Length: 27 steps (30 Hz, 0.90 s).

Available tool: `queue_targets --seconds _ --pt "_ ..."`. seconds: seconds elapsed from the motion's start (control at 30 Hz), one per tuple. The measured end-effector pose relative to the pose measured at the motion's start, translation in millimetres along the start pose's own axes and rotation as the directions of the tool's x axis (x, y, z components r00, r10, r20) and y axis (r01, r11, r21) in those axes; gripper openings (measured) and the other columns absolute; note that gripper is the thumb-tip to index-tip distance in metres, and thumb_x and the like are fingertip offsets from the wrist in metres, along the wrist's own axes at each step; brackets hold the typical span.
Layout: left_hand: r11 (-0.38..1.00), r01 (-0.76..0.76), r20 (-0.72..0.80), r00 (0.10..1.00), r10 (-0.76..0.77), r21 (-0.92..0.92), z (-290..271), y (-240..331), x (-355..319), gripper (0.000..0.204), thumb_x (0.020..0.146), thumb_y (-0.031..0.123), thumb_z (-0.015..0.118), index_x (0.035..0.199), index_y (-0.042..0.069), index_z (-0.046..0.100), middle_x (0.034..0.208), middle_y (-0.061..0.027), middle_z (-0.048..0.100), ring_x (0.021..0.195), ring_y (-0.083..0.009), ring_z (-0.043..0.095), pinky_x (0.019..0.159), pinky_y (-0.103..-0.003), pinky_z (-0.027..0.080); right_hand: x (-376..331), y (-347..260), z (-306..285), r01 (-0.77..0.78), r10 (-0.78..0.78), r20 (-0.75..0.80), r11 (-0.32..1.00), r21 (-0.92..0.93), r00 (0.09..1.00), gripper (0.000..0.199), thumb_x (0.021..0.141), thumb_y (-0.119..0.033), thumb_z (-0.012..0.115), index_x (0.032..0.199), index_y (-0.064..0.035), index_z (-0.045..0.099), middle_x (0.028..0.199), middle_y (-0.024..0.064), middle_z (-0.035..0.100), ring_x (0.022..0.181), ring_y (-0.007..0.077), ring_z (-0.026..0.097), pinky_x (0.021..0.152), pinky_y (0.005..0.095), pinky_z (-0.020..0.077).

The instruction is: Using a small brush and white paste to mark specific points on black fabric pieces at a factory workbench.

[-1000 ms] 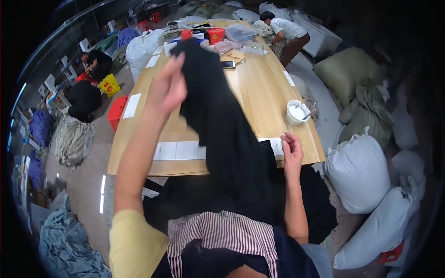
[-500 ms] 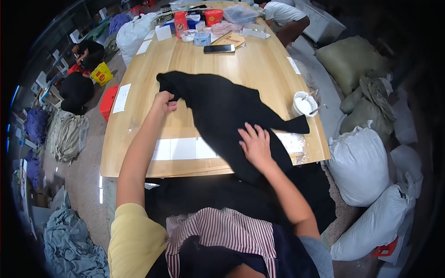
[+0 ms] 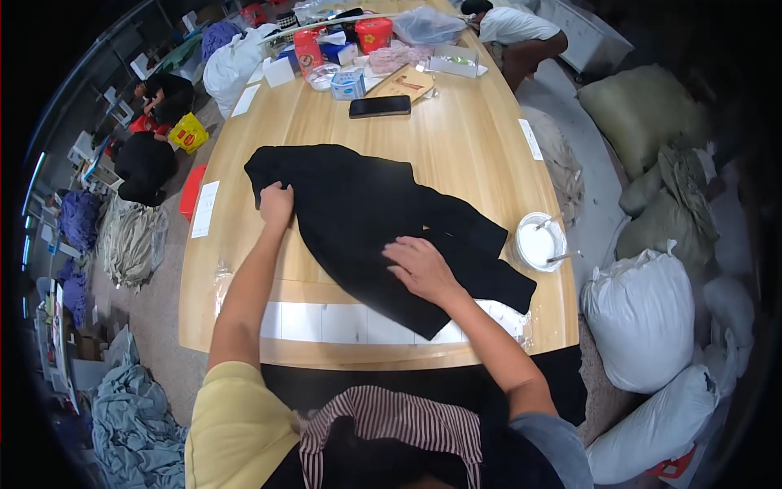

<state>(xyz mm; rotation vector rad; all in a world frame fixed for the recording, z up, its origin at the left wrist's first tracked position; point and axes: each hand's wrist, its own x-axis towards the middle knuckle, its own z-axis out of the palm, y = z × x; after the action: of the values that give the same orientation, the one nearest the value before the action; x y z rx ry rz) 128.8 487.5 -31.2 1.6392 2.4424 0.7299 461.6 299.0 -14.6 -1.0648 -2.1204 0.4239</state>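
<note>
A black garment [image 3: 366, 216] lies spread flat on a long wooden table [image 3: 456, 138], running from upper left to lower right. My left hand [image 3: 277, 203] grips the cloth near its upper left edge, fingers curled. My right hand [image 3: 419, 265] rests flat on the lower middle of the garment, fingers apart. A strip of white paper sheets [image 3: 326, 322] lies under the garment's near end, along the table's front edge.
A white bowl [image 3: 541, 242] with a tool in it sits at the right edge. A black phone [image 3: 380, 106], red containers [image 3: 374, 34], boxes and bags crowd the far end. Stuffed sacks [image 3: 639, 314] stand right. People sit at the far left [image 3: 151, 159] and far end [image 3: 513, 28].
The garment, held up high by my left hand a second ago, now lies flat on the table. My right hand moved from the front edge onto the cloth.
</note>
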Motion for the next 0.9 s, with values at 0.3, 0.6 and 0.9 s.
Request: queue_targets --seconds 0.3,0.6,0.9 --pt "0.971 -0.222 -0.266 0.945 0.192 -0.087 -46 -13 -30 0.032 0.096 0.034 0.053 0.094 0.004 0.065 0.094 -0.0217 0.066 0.091 -0.0431 0.063 0.077 -0.053 0.05 -88 -61 -6 -0.141 0.172 0.032 0.892 -0.43 0.985 0.029 0.077 -0.025 0.074 0.101 -0.0103 0.066 0.104 0.0079 0.06 0.097 0.0278 0.055 0.078 0.0401 0.042" --pt "0.61 0.367 0.238 0.928 -0.286 -0.702 -108 -77 -46 0.033 0.099 0.029 0.054 0.107 -0.001 0.064 0.07 -0.0134 0.062 0.038 -0.0235 0.056 0.028 -0.031 0.038 74 -10 -117 -0.583 0.249 -0.575 0.626 -0.518 0.779 0.022 0.086 -0.025 0.066 0.103 -0.0112 0.068 0.1 0.0132 0.069 0.098 0.0347 0.063 0.082 0.0471 0.049" --pt "0.663 0.586 0.708 0.696 -0.118 -0.466 -83 -82 -72 0.027 0.089 0.024 0.07 0.087 -0.001 0.06 0.067 -0.0111 0.064 0.041 -0.0241 0.059 0.03 -0.031 0.039 5 -34 22 -0.28 0.197 -0.239 0.876 -0.393 0.951 0.033 0.078 -0.006 0.066 0.11 -0.0092 0.062 0.114 0.0117 0.058 0.11 0.0328 0.054 0.089 0.0446 0.0441"
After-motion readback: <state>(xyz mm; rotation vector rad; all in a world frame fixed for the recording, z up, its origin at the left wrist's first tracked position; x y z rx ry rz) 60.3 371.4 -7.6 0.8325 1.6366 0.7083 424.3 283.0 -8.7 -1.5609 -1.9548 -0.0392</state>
